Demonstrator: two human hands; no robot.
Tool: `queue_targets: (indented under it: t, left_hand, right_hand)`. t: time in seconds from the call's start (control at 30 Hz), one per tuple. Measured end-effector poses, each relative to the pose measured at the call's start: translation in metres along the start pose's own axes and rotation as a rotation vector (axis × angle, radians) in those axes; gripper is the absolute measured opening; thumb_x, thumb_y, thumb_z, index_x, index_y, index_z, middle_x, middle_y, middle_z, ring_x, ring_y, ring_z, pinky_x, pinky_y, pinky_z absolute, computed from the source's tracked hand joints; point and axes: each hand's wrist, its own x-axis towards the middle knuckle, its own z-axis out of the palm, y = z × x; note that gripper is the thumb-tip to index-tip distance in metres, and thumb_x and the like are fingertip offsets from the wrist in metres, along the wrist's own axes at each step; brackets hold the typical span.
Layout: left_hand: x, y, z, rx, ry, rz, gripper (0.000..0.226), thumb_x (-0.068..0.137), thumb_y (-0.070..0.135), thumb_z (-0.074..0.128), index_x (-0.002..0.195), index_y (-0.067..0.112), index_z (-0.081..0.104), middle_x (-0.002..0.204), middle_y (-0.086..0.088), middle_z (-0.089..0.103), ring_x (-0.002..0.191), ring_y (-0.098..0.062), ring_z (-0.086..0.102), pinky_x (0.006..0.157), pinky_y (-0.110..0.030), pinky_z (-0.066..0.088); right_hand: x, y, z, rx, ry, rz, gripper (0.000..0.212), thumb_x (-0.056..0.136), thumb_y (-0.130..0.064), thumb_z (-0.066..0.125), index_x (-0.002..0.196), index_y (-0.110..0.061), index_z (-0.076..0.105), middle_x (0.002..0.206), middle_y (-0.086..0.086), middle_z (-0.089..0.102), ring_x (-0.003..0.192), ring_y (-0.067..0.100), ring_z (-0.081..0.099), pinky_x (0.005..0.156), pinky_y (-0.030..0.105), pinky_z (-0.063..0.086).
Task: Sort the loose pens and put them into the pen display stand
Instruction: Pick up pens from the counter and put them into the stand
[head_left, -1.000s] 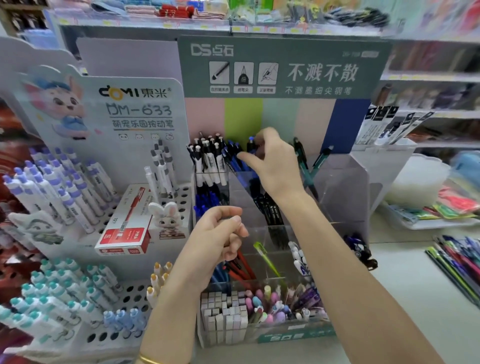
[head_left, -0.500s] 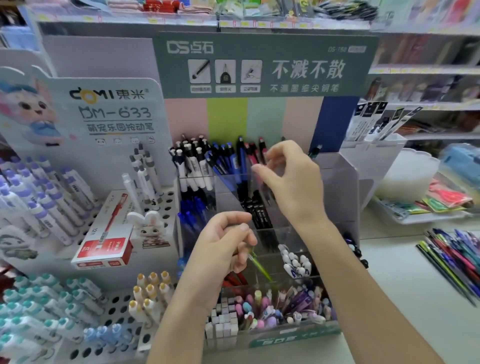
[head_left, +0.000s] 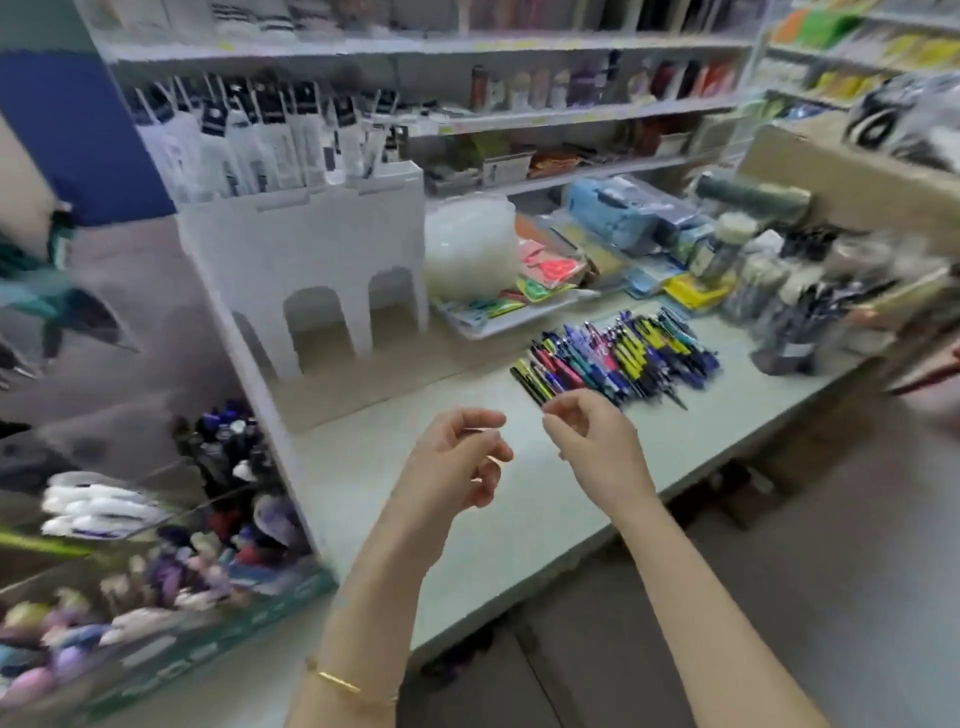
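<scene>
L hand (head_left: 457, 457) & R hand (head_left: 592, 441) hover side by side over the counter (head_left: 363, 467), apart, fingers loosely curled, nothing seen in either. R fingertips sit just beside near end of the pens (head_left: 623, 358); contact unclear. Pens lie loose in a pile, mixed colours, on counter. Stand (head_left: 171, 545) at far left, blurred, compartments full. White rack (head_left: 311, 260) further back, tray (head_left: 483, 332) w/ packets just right of it. Bracelet (head_left: 337, 682) on L wrist.

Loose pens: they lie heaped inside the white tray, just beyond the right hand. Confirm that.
Wrong in one point. The head view shows the loose pens heaped on the bare table in front of the white tray, not inside it. They are just beyond the right hand.
</scene>
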Motion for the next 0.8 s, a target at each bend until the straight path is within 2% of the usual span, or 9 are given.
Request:
queue_targets:
  t: [0.07, 0.2, 0.3, 0.37, 0.4, 0.47, 0.57, 0.7, 0.8]
  left_hand:
    - [0.022, -0.026, 0.042, 0.037, 0.003, -0.074, 0.018, 0.093, 0.005, 0.051, 0.104, 0.016, 0.059, 0.081, -0.002, 0.063, 0.055, -0.01, 0.051, 0.052, -0.024, 0.041]
    - [0.055, -0.063, 0.096, 0.159, 0.052, -0.168, 0.017, 0.098, 0.015, 0.049, 0.114, 0.016, 0.053, 0.106, -0.004, 0.06, 0.079, -0.013, 0.058, 0.064, -0.024, 0.048]
    - [0.09, -0.087, 0.119, 0.271, 0.14, -0.176, 0.026, 0.099, 0.016, 0.045, 0.125, 0.015, 0.046, 0.117, -0.003, 0.053, 0.095, -0.013, 0.057, 0.07, -0.022, 0.05]
    - [0.119, -0.101, 0.131, 0.371, 0.229, -0.183, 0.033, 0.098, 0.016, 0.047, 0.132, 0.015, 0.043, 0.131, -0.005, 0.047, 0.111, -0.018, 0.052, 0.089, -0.032, 0.052]
    - [0.134, -0.107, 0.137, 0.439, 0.272, -0.183, 0.038, 0.098, 0.017, 0.049, 0.135, 0.015, 0.042, 0.137, -0.006, 0.043, 0.119, -0.021, 0.048, 0.1, -0.038, 0.047]
    - [0.162, -0.114, 0.149, 0.573, 0.366, -0.149, 0.045, 0.096, 0.019, 0.052, 0.139, 0.012, 0.04, 0.142, -0.009, 0.038, 0.13, -0.026, 0.039, 0.11, -0.039, 0.036]
    - [0.204, -0.119, 0.165, 0.673, 0.51, -0.085, 0.045, 0.094, 0.024, 0.054, 0.135, 0.01, 0.043, 0.139, -0.012, 0.041, 0.132, -0.031, 0.036, 0.106, -0.037, 0.032]
    - [0.241, -0.127, 0.177, 0.81, 0.62, -0.153, 0.065, 0.096, 0.035, 0.05, 0.15, 0.012, 0.023, 0.156, -0.015, 0.019, 0.141, -0.033, 0.021, 0.114, -0.042, 0.022]
    - [0.253, -0.133, 0.186, 0.94, 0.666, -0.125, 0.07, 0.094, 0.036, 0.052, 0.15, 0.01, 0.022, 0.156, -0.015, 0.02, 0.139, -0.034, 0.024, 0.112, -0.044, 0.025]
  right_hand:
    - [0.003, 0.039, -0.04, -0.011, 0.024, 0.098, 0.006, 0.092, -0.016, 0.057, 0.097, -0.019, 0.06, 0.088, -0.008, 0.06, 0.078, 0.011, 0.057, 0.073, 0.03, 0.05]
    - [0.015, 0.089, -0.09, 0.002, 0.059, 0.229, 0.008, 0.094, -0.017, 0.055, 0.1, -0.018, 0.06, 0.093, -0.003, 0.061, 0.07, 0.015, 0.057, 0.052, 0.016, 0.039]
    - [0.037, 0.112, -0.104, 0.031, 0.043, 0.269, 0.01, 0.094, -0.017, 0.054, 0.102, -0.017, 0.06, 0.096, -0.002, 0.062, 0.068, 0.016, 0.058, 0.056, 0.021, 0.04]
    - [0.053, 0.122, -0.107, 0.038, 0.007, 0.273, 0.009, 0.094, -0.017, 0.054, 0.101, -0.018, 0.06, 0.095, -0.003, 0.062, 0.066, 0.015, 0.058, 0.057, 0.021, 0.04]
    - [0.062, 0.128, -0.109, 0.035, -0.017, 0.272, 0.008, 0.094, -0.018, 0.054, 0.1, -0.019, 0.06, 0.095, -0.004, 0.062, 0.065, 0.014, 0.057, 0.057, 0.02, 0.04]
    - [0.085, 0.139, -0.112, 0.027, -0.064, 0.271, 0.007, 0.094, -0.018, 0.054, 0.097, -0.021, 0.06, 0.094, -0.005, 0.062, 0.064, 0.013, 0.057, 0.056, 0.016, 0.04]
    - [0.128, 0.152, -0.114, 0.0, -0.138, 0.251, 0.008, 0.094, -0.016, 0.054, 0.093, -0.023, 0.059, 0.092, -0.003, 0.063, 0.067, 0.013, 0.057, 0.054, 0.009, 0.041]
    - [0.181, 0.159, -0.107, -0.023, -0.257, 0.231, 0.008, 0.094, -0.016, 0.055, 0.094, -0.023, 0.059, 0.088, -0.001, 0.065, 0.067, 0.012, 0.058, 0.063, 0.019, 0.045]
    - [0.21, 0.165, -0.1, 0.0, -0.293, 0.216, 0.009, 0.093, -0.014, 0.056, 0.094, -0.022, 0.06, 0.088, 0.0, 0.065, 0.069, 0.011, 0.058, 0.063, 0.021, 0.045]
